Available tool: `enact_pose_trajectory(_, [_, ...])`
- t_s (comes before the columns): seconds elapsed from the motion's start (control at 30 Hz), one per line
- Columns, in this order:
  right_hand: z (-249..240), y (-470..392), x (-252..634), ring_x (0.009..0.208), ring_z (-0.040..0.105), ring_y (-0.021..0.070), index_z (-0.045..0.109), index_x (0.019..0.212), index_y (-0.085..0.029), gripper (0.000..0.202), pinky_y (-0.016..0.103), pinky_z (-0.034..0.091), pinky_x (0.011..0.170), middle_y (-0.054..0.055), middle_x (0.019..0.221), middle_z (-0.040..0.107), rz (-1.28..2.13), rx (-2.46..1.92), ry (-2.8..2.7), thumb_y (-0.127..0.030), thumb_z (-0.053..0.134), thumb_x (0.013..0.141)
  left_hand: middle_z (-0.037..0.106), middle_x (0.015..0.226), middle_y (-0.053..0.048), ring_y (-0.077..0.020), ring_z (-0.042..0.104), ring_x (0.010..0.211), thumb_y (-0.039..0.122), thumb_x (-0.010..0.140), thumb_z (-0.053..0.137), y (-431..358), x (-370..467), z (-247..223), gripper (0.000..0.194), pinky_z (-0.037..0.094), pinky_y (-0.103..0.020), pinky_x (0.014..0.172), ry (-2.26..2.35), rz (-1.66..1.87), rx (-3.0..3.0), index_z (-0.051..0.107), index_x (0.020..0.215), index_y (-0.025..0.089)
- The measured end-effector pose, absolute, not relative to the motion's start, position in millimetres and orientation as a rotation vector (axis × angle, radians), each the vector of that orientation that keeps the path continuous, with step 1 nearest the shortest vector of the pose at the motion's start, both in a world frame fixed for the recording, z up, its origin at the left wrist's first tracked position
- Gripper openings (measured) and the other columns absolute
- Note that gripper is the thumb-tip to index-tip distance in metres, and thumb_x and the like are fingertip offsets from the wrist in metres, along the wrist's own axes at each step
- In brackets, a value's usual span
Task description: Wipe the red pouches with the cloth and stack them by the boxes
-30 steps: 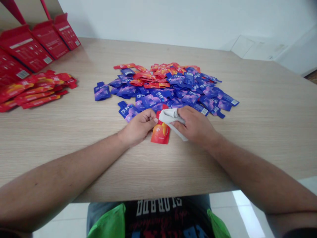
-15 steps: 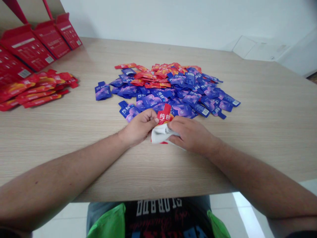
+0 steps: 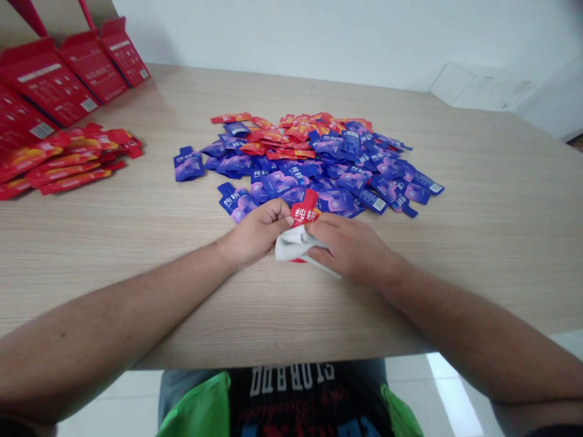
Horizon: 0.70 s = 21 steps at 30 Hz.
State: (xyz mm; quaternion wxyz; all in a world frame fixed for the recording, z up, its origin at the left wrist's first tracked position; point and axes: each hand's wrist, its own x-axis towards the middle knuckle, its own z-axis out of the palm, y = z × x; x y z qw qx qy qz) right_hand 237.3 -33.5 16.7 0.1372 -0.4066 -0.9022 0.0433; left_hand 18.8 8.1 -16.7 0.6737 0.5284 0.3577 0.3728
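Between my hands, just in front of a pile of pouches, is a red-and-orange pouch (image 3: pixel 304 209) with white lettering and a narrow top tab. My left hand (image 3: pixel 260 233) pinches its left edge between thumb and fingers. A folded white cloth (image 3: pixel 291 243) is closed in my right hand (image 3: pixel 348 246) and lies over the pouch's lower part, hiding most of it. Touching the far side of my hands, the pile mixes blue-purple pouches (image 3: pixel 334 202) with red-orange pouches (image 3: pixel 277 138) on top at the back.
At left, more red-orange pouches (image 3: pixel 73 161) lie stacked in front of several red cartons (image 3: pixel 48 79) standing in a row. One blue pouch (image 3: pixel 188 165) lies apart, left of the pile. A white wall (image 3: pixel 296 42) borders the wooden table (image 3: pixel 483 200) at the back.
The white cloth has shifted slightly left and down over the red pouch along with my right fingers. My left hand keeps its pinch.
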Motion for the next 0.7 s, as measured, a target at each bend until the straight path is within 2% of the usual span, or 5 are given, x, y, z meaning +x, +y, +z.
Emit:
enact_pose_trajectory(0.2, [18,-2,267,0.084,0.062,0.0257,0.063,0.102,-0.019,0.027,0.036,0.045,0.071,0.009,0.093,0.068,0.126,-1.502,-2.054,-0.046,0.059,0.099,0.053,0.062,0.005,-0.007,0.04,0.047,0.035,0.084,0.077,7,19,-15,0.029,0.024,-0.021,0.045,0.818,0.829,1.149,0.053,0.084,0.02])
enact_pose_trajectory(0.43, [32,-14,268,0.064,0.059,0.0164,0.063,0.11,-0.021,0.048,0.027,0.043,0.053,0.001,0.084,0.067,1.347,-1.256,-1.853,-0.067,0.062,0.094,0.05,0.062,0.005,-0.0105,0.039,0.049,0.033,0.089,0.069,11,15,-20,0.022,0.027,-0.025,0.048,0.873,1.006,1.213,0.051,0.083,0.022])
enact_pose_trajectory(0.53, [29,-25,254,0.069,0.06,0.015,0.063,0.11,-0.02,0.048,0.025,0.046,0.057,0.001,0.089,0.067,1.564,-1.053,-1.82,-0.063,0.07,0.09,0.05,0.065,0.004,-0.0122,0.04,0.056,0.032,0.095,0.063,14,10,-21,0.018,0.032,-0.026,0.054,1.021,1.143,1.435,0.052,0.085,0.022])
enact_pose_trajectory(0.6, [25,-29,246,0.075,0.06,0.0149,0.063,0.115,-0.02,0.049,0.025,0.048,0.062,0.002,0.094,0.068,1.588,-0.937,-1.8,-0.061,0.071,0.09,0.057,0.074,0.001,-0.0139,0.047,0.065,0.031,0.097,0.061,12,9,-19,0.016,0.039,-0.027,0.062,1.074,1.181,1.617,0.054,0.086,0.022])
enact_pose_trajectory(0.7, [21,-29,242,0.08,0.061,0.0156,0.061,0.123,-0.021,0.05,0.026,0.05,0.066,0.003,0.1,0.069,1.588,-0.848,-1.798,-0.059,0.07,0.092,0.069,0.109,-0.008,-0.0199,0.062,0.097,0.029,0.097,0.061,5,9,-12,0.01,0.049,-0.034,0.085,0.966,1.128,1.874,0.059,0.092,0.02])
